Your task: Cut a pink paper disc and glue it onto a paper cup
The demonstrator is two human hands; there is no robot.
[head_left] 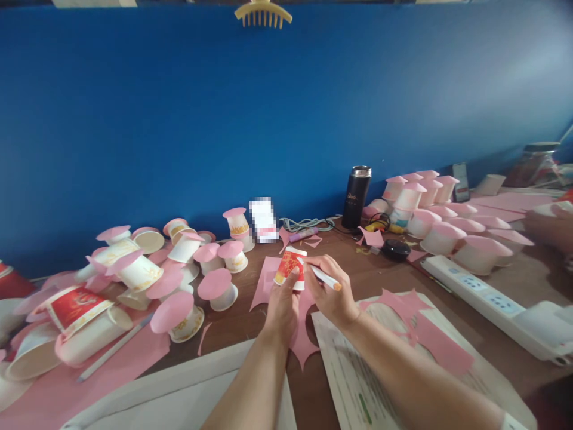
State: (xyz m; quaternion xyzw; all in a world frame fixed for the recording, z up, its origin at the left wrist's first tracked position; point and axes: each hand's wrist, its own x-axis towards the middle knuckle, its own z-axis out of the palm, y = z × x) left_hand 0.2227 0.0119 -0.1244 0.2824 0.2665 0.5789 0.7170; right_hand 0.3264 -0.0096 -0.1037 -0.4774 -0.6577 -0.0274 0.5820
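My left hand (pixel 282 306) is wrapped round a red and white paper cup (pixel 290 263) with gold print, held on its side above the table. In my right hand (pixel 335 298) is a white pen (pixel 326 278) with an orange end, gripped at a slant. Its tip is at the cup's right side; whether it touches is hidden by my fingers. Under both hands lie pink paper offcuts (pixel 304 340) with curved cut edges. Several paper cups with pink paper discs (pixel 215 283) on them crowd the table to the left.
Rows of cups with pink cone tops (pixel 481 254) stand at the right, beside a white power strip (pixel 474 292). A black thermos (pixel 357 197) and a phone (pixel 263 221) are by the blue partition (pixel 286 119). Another person's hand (pixel 550 236) shows at the far right.
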